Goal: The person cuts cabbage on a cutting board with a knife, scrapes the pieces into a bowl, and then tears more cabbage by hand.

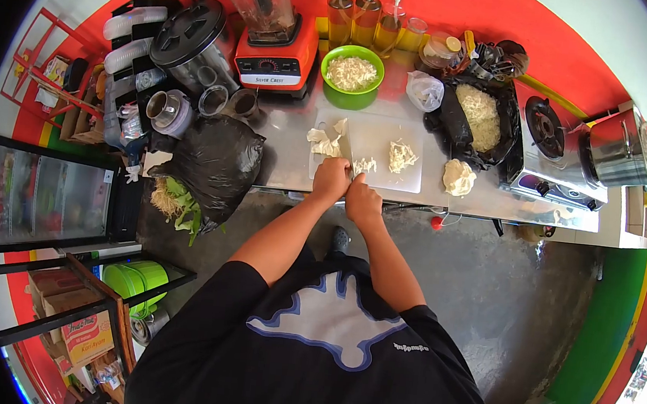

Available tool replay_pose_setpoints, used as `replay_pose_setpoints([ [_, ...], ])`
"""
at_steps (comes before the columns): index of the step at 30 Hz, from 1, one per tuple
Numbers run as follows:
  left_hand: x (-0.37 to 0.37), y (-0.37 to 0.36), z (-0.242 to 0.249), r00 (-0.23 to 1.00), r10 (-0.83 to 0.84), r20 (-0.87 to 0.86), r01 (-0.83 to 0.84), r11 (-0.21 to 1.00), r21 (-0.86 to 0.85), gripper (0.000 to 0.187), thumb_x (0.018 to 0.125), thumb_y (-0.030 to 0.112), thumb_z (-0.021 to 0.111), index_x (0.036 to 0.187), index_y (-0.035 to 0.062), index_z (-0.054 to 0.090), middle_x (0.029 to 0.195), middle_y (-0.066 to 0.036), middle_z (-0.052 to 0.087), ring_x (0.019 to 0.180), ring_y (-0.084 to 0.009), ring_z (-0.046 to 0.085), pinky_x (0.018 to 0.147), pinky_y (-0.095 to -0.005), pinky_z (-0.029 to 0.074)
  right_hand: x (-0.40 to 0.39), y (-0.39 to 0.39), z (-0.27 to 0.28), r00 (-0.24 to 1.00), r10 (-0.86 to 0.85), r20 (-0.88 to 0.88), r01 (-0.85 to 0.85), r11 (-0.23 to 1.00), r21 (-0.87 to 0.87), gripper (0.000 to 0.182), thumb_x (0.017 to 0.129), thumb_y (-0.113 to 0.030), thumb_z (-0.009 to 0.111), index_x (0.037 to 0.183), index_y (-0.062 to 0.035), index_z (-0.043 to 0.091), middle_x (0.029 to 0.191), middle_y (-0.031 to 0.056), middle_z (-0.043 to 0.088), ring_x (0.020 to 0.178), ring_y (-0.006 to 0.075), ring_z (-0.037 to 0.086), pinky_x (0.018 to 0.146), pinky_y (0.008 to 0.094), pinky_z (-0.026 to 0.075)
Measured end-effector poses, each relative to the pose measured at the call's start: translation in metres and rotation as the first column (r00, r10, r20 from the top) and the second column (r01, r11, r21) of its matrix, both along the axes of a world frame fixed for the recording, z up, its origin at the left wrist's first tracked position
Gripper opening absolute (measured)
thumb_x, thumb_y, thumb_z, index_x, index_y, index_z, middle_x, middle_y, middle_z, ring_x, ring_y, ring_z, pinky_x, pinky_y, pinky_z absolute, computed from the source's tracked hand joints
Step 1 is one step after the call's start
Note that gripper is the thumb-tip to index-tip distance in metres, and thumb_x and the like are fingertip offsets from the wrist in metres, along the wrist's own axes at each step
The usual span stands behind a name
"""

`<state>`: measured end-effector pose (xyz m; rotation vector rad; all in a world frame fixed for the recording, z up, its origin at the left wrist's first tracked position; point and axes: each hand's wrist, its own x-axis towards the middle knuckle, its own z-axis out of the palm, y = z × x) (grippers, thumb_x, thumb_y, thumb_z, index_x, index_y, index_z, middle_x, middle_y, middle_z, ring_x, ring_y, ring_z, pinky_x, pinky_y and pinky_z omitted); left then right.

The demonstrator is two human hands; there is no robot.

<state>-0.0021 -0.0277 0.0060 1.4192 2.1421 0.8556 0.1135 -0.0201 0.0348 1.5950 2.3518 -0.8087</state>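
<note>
right hand [364,203], left hand [330,179], knife [347,143], pale pieces [325,143], one white cutting board [393,128].
right hand: closed round the knife, its handle covered; left hand: curled beside the blade (what lies beneath is hidden, so its hold cannot be told). knife: over the board, blade pointing away; likely stiff, best held by the handle. chopped bits [365,165]: just right of the blade, probably light and loose, better scooped than pinched. pale pieces: left of the blade, seemingly crisp, easily torn, best steadied flat. shredded pile [402,156]: farther right. green bowl [351,99]: beyond the board, holding pale shreds.
</note>
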Motion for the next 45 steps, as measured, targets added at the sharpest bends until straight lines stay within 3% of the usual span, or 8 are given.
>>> replay_pose_setpoints([
  [7, -0.003, 0.0, -0.01, 1.0, -0.012, -0.014, 0.013, 0.998, 0.063, 0.011, 0.083, 0.008, 0.063, 0.081, 0.0018, 0.072, 0.079, -0.022, 0.069, 0.076, -0.0425, 0.068, 0.068, -0.0476, 0.055, 0.004, -0.005, 0.006, 0.999, 0.013, 0.046, -0.013, 1.0, -0.012, 0.026, 0.096, -0.014, 0.052, 0.115, 0.0028, 0.045, 0.106, 0.029, 0.071, 0.101, 0.0444, 0.071, 0.088, 0.0512, 0.057],
  [25, -0.001, 0.001, -0.003, 0.999, 0.025, -0.033, -0.027, 0.999, -0.042, 0.011, 0.083, 0.01, 0.065, 0.083, 0.0037, 0.074, 0.081, -0.021, 0.07, 0.077, -0.0412, 0.069, 0.07, -0.0473, 0.056, 0.001, -0.004, 0.007, 0.999, -0.044, -0.024, 0.043, 0.998, -0.042, 0.025, 0.095, -0.012, 0.052, 0.113, 0.004, 0.046, 0.107, 0.0315, 0.069, 0.102, 0.045, 0.07, 0.089, 0.0516, 0.056],
  [28, -0.004, -0.001, -0.009, 1.0, 0.001, -0.03, 0.0, 1.0, 0.029, 0.01, 0.083, 0.01, 0.065, 0.082, 0.0038, 0.074, 0.08, -0.021, 0.07, 0.077, -0.0414, 0.069, 0.07, -0.048, 0.056, 0.003, -0.005, 0.009, 1.0, -0.02, -0.017, 0.02, 1.0, -0.002, 0.025, 0.095, -0.012, 0.052, 0.113, 0.0036, 0.045, 0.105, 0.031, 0.07, 0.1, 0.0446, 0.071, 0.088, 0.0517, 0.056],
  [40, -0.002, -0.001, -0.007, 0.999, 0.032, -0.037, -0.033, 0.999, -0.031, 0.011, 0.083, 0.011, 0.066, 0.083, 0.0032, 0.074, 0.08, -0.021, 0.07, 0.078, -0.0413, 0.07, 0.071, -0.0474, 0.056, 0.002, -0.004, 0.0, 0.998, -0.035, -0.053, 0.035, 0.999, 0.009, 0.026, 0.096, -0.014, 0.051, 0.114, 0.0039, 0.045, 0.104, 0.0307, 0.07, 0.1, 0.0453, 0.07, 0.087, 0.0528, 0.055],
  [45, 0.001, -0.004, -0.003, 0.999, 0.044, -0.024, -0.045, 0.998, -0.034, 0.011, 0.084, 0.01, 0.066, 0.085, 0.0035, 0.075, 0.082, -0.021, 0.071, 0.08, -0.0402, 0.071, 0.073, -0.0457, 0.057, 0.0, -0.013, -0.01, 0.991, -0.113, -0.077, 0.109, 0.993, -0.046, 0.029, 0.095, -0.017, 0.055, 0.113, 0.0033, 0.047, 0.107, 0.0322, 0.069, 0.104, 0.0471, 0.068, 0.089, 0.0536, 0.054],
])
